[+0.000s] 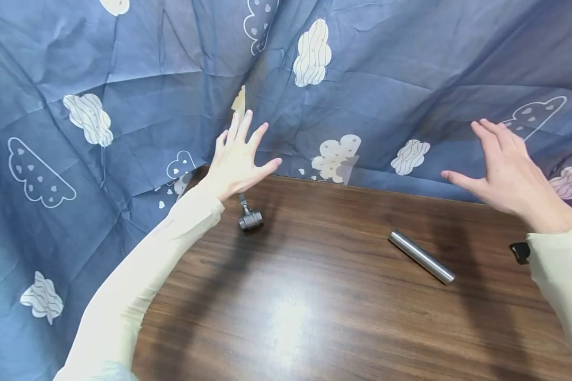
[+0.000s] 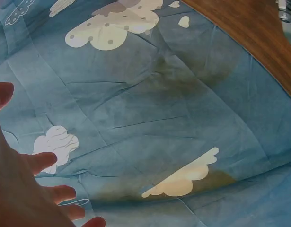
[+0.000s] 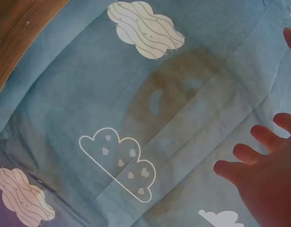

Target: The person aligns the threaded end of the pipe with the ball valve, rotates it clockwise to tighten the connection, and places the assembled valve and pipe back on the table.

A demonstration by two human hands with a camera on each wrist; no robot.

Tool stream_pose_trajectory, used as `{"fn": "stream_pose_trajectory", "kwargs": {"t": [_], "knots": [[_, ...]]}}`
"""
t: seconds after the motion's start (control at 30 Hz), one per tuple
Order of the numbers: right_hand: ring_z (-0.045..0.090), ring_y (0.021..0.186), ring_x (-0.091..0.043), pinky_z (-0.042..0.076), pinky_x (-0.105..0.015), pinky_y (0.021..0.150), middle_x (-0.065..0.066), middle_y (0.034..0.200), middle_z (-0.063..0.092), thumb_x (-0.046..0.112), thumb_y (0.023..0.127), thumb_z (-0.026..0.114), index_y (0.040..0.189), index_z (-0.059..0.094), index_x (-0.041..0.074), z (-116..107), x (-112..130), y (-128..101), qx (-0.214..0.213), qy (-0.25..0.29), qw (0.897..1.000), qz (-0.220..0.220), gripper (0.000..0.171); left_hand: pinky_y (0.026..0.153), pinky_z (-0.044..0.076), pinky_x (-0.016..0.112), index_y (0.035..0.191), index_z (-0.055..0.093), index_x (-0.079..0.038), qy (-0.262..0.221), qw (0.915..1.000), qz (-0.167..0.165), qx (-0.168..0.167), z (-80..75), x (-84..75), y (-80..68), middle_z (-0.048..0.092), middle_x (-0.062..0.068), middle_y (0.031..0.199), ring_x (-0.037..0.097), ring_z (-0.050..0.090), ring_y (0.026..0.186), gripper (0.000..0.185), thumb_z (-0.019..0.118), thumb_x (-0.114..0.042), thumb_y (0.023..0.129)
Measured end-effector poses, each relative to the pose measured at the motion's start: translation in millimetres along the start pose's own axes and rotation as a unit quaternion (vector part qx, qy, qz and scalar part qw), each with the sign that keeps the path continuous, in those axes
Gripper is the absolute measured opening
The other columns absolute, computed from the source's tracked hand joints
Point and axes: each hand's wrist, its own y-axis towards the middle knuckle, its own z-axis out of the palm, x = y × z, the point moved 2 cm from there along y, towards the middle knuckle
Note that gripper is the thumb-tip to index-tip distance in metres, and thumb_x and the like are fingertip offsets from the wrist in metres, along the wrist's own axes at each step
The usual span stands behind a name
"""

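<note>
My left hand (image 1: 238, 153) is raised over the table's far left corner, fingers spread and straight, holding nothing. A small dark metal fitting (image 1: 250, 217) with a short stem lies on the wooden table (image 1: 314, 296) just below it. My right hand (image 1: 505, 169) hovers open at the right, palm toward the cloth, empty. A shiny steel cylinder (image 1: 421, 256) lies diagonally on the table to the lower left of that hand. In the wrist views the spread fingers (image 2: 41, 161) and fingers (image 3: 259, 156) show against the blue cloth.
A blue cloth with white cloud prints (image 1: 314, 79) hangs behind and to the left of the table, draping past its far edge. A black object (image 1: 520, 252) peeks out at my right sleeve. Long pale sleeves cover both arms.
</note>
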Motion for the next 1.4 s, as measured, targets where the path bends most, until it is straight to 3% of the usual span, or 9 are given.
{"fn": "stream_pose_trajectory", "kwargs": {"t": [0.23, 0.53, 0.7, 0.87, 1.03, 1.4], "knots": [[0.017, 0.141, -0.052, 0.010, -0.061, 0.122, -0.029, 0.154, 0.025, 0.041, 0.082, 0.072, 0.150, 0.024, -0.001, 1, 3, -11, -0.022, 0.009, 1.000, -0.010, 0.093, 0.119, 0.023, 0.054, 0.148, 0.036, -0.024, -0.027, 0.9993, -0.009, -0.022, 4.1, 7.7, -8.1, 0.013, 0.007, 0.162, 0.026, 0.003, 0.151, 0.079, 0.050, -0.070, 0.085], [0.030, 0.137, -0.049, 0.019, -0.056, 0.122, -0.030, 0.145, 0.039, 0.031, 0.082, 0.071, 0.144, 0.037, -0.004, 14, 3, -26, -0.059, 0.020, 0.997, -0.037, 0.079, 0.109, 0.034, 0.053, 0.140, 0.046, -0.012, -0.063, 0.9961, 0.004, -0.062, 15.6, 17.2, -22.2, 0.030, 0.014, 0.153, 0.032, 0.024, 0.143, 0.069, 0.060, -0.054, 0.087], [0.037, 0.127, -0.052, 0.028, -0.061, 0.114, -0.030, 0.138, 0.046, 0.026, 0.083, 0.071, 0.139, 0.044, -0.003, 28, 0, -35, -0.083, 0.031, 0.995, -0.043, 0.069, 0.107, 0.037, 0.053, 0.136, 0.050, -0.009, -0.103, 0.9921, -0.024, -0.067, 23.2, 30.4, -30.8, 0.035, 0.014, 0.148, 0.034, 0.032, 0.136, 0.066, 0.064, -0.049, 0.086], [0.039, 0.121, -0.053, 0.033, -0.066, 0.104, -0.032, 0.133, 0.048, 0.025, 0.084, 0.070, 0.136, 0.047, -0.004, 46, -8, -45, -0.079, 0.049, 0.995, -0.026, 0.063, 0.113, 0.036, 0.049, 0.137, 0.048, -0.006, -0.151, 0.9847, -0.079, -0.038, 35.2, 53.2, -42.8, 0.035, 0.014, 0.146, 0.034, 0.035, 0.134, 0.065, 0.063, -0.045, 0.087], [0.040, 0.119, -0.052, 0.034, -0.065, 0.099, -0.033, 0.129, 0.049, 0.025, 0.086, 0.069, 0.132, 0.048, -0.006, 64, -17, -56, -0.059, 0.061, 0.996, -0.002, 0.060, 0.104, 0.048, 0.046, 0.140, 0.045, -0.004, -0.199, 0.9712, -0.131, 0.008, 49.0, 71.1, -53.8, 0.043, 0.015, 0.140, 0.032, 0.053, 0.121, 0.068, 0.060, -0.046, 0.089], [0.038, 0.118, -0.052, 0.034, -0.064, 0.093, -0.034, 0.127, 0.046, 0.025, 0.091, 0.065, 0.132, 0.045, -0.009, 98, -31, -81, -0.018, 0.088, 0.995, 0.038, 0.057, 0.097, 0.054, 0.045, 0.134, 0.050, -0.003, -0.254, 0.9480, -0.181, 0.062, 87.3, 83.4, -67.8, 0.057, 0.017, 0.131, 0.033, 0.061, 0.113, 0.063, 0.064, -0.044, 0.088]]}}
